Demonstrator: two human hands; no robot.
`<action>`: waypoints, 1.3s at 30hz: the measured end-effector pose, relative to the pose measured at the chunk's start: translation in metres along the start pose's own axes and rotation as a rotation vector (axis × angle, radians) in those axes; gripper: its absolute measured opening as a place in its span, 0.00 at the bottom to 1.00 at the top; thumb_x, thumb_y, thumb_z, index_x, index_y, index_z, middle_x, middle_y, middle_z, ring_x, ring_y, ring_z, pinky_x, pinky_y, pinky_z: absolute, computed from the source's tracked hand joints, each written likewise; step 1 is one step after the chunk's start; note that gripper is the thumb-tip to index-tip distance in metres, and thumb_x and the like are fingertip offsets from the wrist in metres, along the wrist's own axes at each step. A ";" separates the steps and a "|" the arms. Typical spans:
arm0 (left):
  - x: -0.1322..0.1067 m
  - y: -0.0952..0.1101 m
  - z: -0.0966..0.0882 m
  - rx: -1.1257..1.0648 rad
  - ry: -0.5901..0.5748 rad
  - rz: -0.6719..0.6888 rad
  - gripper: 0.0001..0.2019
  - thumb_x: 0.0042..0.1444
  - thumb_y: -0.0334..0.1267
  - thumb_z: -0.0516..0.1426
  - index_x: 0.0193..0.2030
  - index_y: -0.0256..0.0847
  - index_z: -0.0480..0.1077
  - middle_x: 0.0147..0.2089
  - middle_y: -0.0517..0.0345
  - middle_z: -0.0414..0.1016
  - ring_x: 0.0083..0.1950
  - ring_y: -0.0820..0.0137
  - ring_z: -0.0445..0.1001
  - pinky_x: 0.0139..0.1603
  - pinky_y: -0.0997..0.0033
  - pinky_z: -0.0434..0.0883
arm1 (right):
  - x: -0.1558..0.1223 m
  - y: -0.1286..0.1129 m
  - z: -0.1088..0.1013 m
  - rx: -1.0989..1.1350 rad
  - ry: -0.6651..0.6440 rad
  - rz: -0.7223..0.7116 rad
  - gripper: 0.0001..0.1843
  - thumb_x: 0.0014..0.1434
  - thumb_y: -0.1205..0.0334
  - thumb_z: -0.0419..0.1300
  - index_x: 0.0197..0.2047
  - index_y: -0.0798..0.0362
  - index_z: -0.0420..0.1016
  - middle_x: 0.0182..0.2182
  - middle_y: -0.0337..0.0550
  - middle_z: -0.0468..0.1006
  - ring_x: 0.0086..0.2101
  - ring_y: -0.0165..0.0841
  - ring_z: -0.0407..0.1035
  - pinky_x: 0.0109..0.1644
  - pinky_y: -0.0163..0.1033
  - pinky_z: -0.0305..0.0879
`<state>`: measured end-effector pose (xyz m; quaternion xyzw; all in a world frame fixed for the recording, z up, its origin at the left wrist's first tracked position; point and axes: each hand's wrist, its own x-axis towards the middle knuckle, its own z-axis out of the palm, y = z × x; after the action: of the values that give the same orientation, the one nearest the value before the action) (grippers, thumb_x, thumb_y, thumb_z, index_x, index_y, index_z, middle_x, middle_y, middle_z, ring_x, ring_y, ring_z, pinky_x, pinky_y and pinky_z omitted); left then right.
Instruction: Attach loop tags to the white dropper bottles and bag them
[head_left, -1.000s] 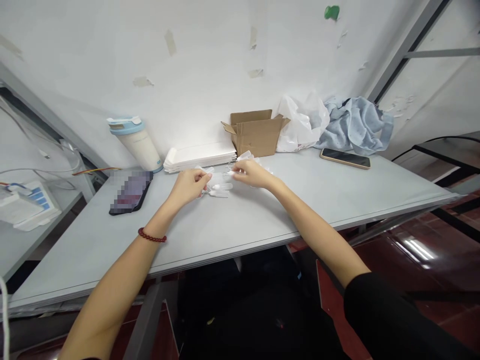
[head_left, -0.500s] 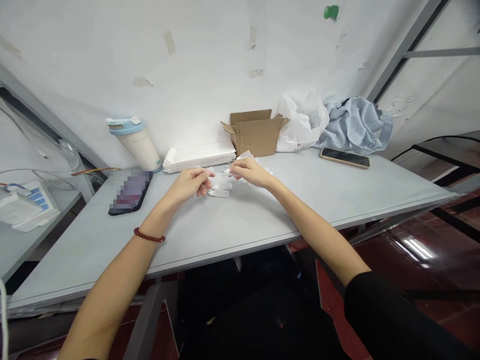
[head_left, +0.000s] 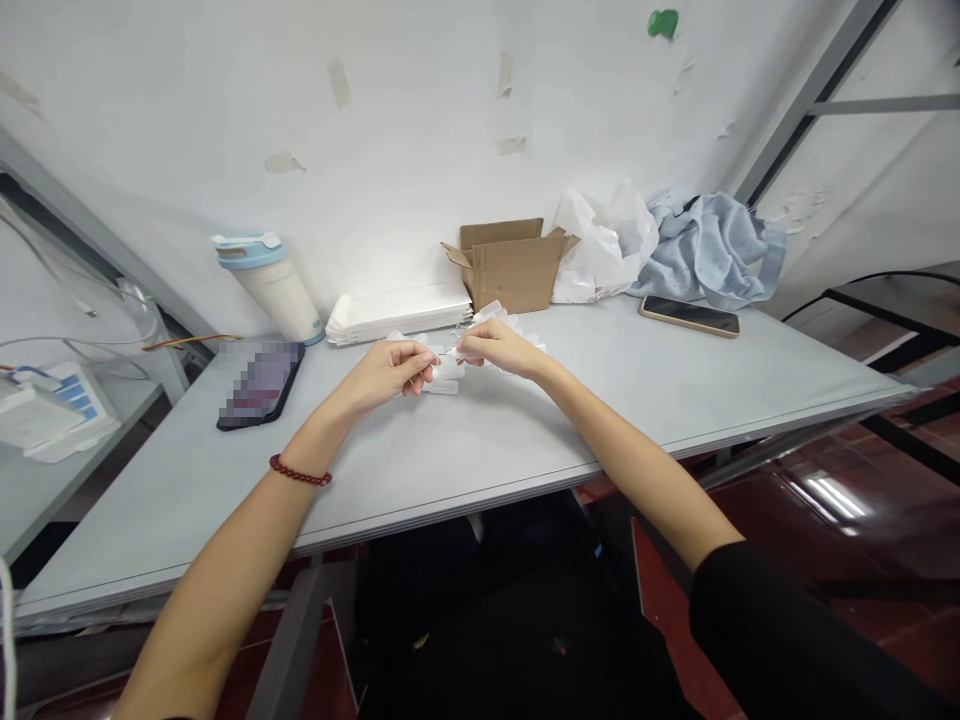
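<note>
Over the middle of the table, my left hand [head_left: 394, 370] is closed in a pinch, its fingertips close to those of my right hand. What the left fingertips pinch is too small to make out. Between thumb and forefinger, my right hand [head_left: 501, 348] grips a small white plastic piece [head_left: 451, 353] that points toward the left hand. Below the fingers lie several translucent white plastic pieces [head_left: 444, 386], partly covered by the left hand. More small clear pieces [head_left: 491, 310] lie behind the right hand, along with thin pale loops.
At the back stand a tumbler [head_left: 270, 290], a stack of white sheets or envelopes [head_left: 397, 312], an open cardboard box [head_left: 517, 272], a white plastic bag [head_left: 604, 245] and a light blue cloth [head_left: 709, 250]. Phones lie left [head_left: 262, 385] and right [head_left: 690, 315].
My left hand has shifted slightly right, bringing its fingertips up to the white piece in my right hand. The right hand has stayed nearly in place.
</note>
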<state>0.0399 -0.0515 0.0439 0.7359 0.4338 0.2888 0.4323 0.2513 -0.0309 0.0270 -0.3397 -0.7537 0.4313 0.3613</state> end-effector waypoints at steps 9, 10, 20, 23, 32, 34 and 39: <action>-0.001 0.003 0.001 0.017 -0.004 0.008 0.14 0.57 0.44 0.58 0.28 0.36 0.71 0.26 0.58 0.71 0.24 0.76 0.67 0.24 0.77 0.62 | 0.000 0.000 0.001 0.017 -0.023 0.006 0.14 0.55 0.66 0.53 0.18 0.56 0.65 0.17 0.36 0.62 0.23 0.25 0.56 0.30 0.34 0.53; -0.002 0.003 0.001 0.031 -0.002 0.010 0.14 0.57 0.44 0.57 0.28 0.36 0.71 0.25 0.58 0.71 0.24 0.76 0.67 0.24 0.77 0.62 | -0.001 0.000 0.002 0.021 -0.024 0.010 0.15 0.55 0.66 0.53 0.17 0.55 0.63 0.17 0.36 0.62 0.23 0.25 0.56 0.30 0.34 0.53; -0.002 -0.003 0.004 0.191 -0.083 0.064 0.15 0.58 0.44 0.55 0.25 0.37 0.69 0.22 0.58 0.70 0.23 0.75 0.66 0.26 0.75 0.63 | 0.000 0.009 0.017 0.055 0.028 0.090 0.14 0.46 0.60 0.54 0.15 0.52 0.54 0.15 0.32 0.53 0.23 0.26 0.58 0.27 0.32 0.51; -0.002 -0.004 0.005 0.195 -0.095 0.066 0.14 0.57 0.44 0.55 0.25 0.37 0.70 0.23 0.58 0.71 0.23 0.75 0.67 0.26 0.75 0.63 | -0.001 0.011 0.020 0.043 0.030 0.094 0.14 0.45 0.60 0.53 0.14 0.51 0.52 0.14 0.31 0.51 0.21 0.25 0.55 0.27 0.33 0.50; -0.003 -0.003 0.012 0.168 -0.083 0.053 0.13 0.55 0.43 0.56 0.23 0.38 0.69 0.21 0.59 0.71 0.22 0.74 0.68 0.25 0.75 0.66 | -0.003 0.008 0.023 -0.008 0.052 0.120 0.14 0.44 0.58 0.53 0.14 0.52 0.55 0.13 0.32 0.53 0.20 0.24 0.51 0.25 0.33 0.46; -0.003 -0.003 0.013 0.158 -0.077 0.050 0.13 0.55 0.43 0.56 0.23 0.38 0.69 0.21 0.59 0.71 0.21 0.74 0.68 0.25 0.74 0.66 | -0.003 0.007 0.024 -0.016 0.059 0.118 0.14 0.44 0.58 0.53 0.13 0.52 0.54 0.13 0.31 0.53 0.19 0.24 0.51 0.25 0.33 0.46; -0.002 -0.004 0.015 0.136 -0.069 0.052 0.13 0.54 0.41 0.56 0.23 0.38 0.69 0.21 0.59 0.71 0.21 0.74 0.68 0.24 0.74 0.67 | -0.003 0.006 0.025 -0.010 0.059 0.114 0.15 0.44 0.57 0.53 0.13 0.51 0.53 0.12 0.32 0.53 0.20 0.25 0.53 0.25 0.33 0.48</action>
<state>0.0493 -0.0586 0.0336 0.7840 0.4182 0.2441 0.3884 0.2333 -0.0412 0.0115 -0.3964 -0.7244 0.4371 0.3563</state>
